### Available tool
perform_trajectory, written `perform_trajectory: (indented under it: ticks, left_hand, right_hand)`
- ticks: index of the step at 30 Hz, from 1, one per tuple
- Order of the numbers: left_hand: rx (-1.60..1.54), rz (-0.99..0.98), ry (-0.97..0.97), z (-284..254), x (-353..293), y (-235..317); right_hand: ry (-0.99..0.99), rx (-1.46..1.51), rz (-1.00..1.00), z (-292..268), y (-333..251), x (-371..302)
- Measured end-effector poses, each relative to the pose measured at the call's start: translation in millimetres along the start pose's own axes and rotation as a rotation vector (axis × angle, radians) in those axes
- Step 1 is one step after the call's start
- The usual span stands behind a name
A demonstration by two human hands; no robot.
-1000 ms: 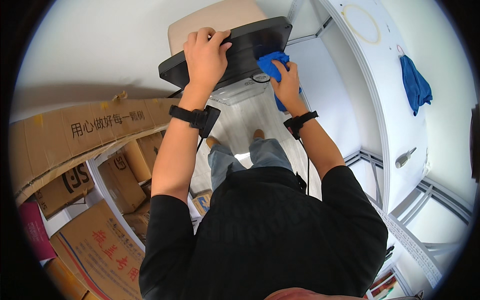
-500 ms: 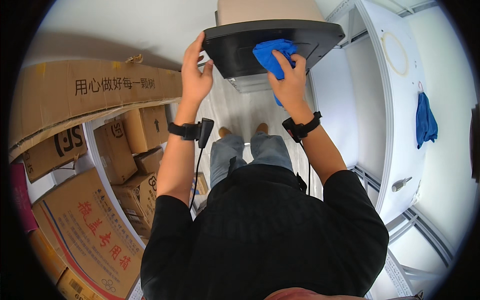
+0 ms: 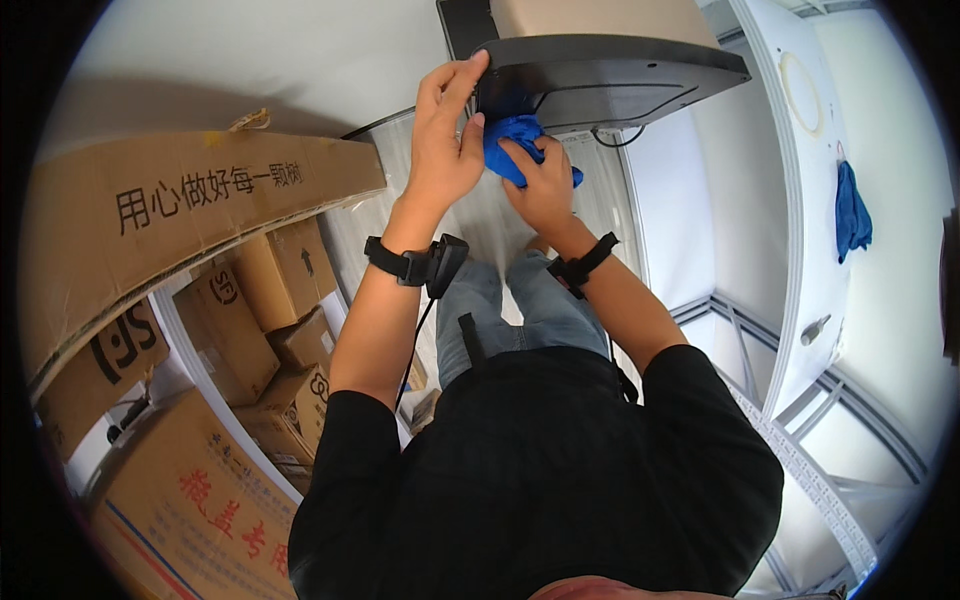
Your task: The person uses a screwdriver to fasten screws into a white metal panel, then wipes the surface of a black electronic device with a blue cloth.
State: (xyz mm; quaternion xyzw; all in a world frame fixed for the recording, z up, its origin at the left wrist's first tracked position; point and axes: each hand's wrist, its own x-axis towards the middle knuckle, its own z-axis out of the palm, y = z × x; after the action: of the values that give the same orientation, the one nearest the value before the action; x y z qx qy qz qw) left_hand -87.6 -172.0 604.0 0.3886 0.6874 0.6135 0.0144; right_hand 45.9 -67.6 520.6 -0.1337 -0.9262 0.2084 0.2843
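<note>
A wide black panel (image 3: 610, 85) with a curved edge stands tilted in front of me; its kind is not plain. My left hand (image 3: 445, 140) grips its left corner, fingers along the edge and thumb on the near side. In my right hand (image 3: 545, 185) a crumpled blue cloth (image 3: 510, 140) is bunched under the fingers, at the panel's lower left part. The cloth covers that part of the surface and hides some of my fingertips. A black cable (image 3: 622, 142) loops below the panel's lower edge.
A tan box-like block (image 3: 610, 20) sits behind the panel. Cardboard boxes (image 3: 230, 330) fill the shelf at left, under a long carton (image 3: 210, 190). White shelving (image 3: 800, 250) lines the right side, where another blue cloth (image 3: 852, 215) hangs. Both my wrists wear black straps.
My right hand and the blue cloth have moved left and down across the panel, close to my left hand. The panel appears farther right in view; my left hand still grips its corner.
</note>
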Motion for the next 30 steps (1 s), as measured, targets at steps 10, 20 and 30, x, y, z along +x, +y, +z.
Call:
perform_trajectory:
  ticks: [10, 20, 30]
  left_hand:
    - [-0.007, -0.091, -0.186, 20.5, -69.4, -131.8]
    - [0.108, 0.298, 0.143, 71.9, -90.1, -197.2]
    - [-0.022, 0.367, 0.240, 92.8, -88.0, -225.1]
  right_hand:
    - [0.030, -0.037, -0.051, 23.5, 26.3, -17.0]
    - [0.275, 0.048, -0.266, 71.4, 96.6, -42.0]
    - [0.475, 0.086, -0.241, 60.6, 154.1, -44.7]
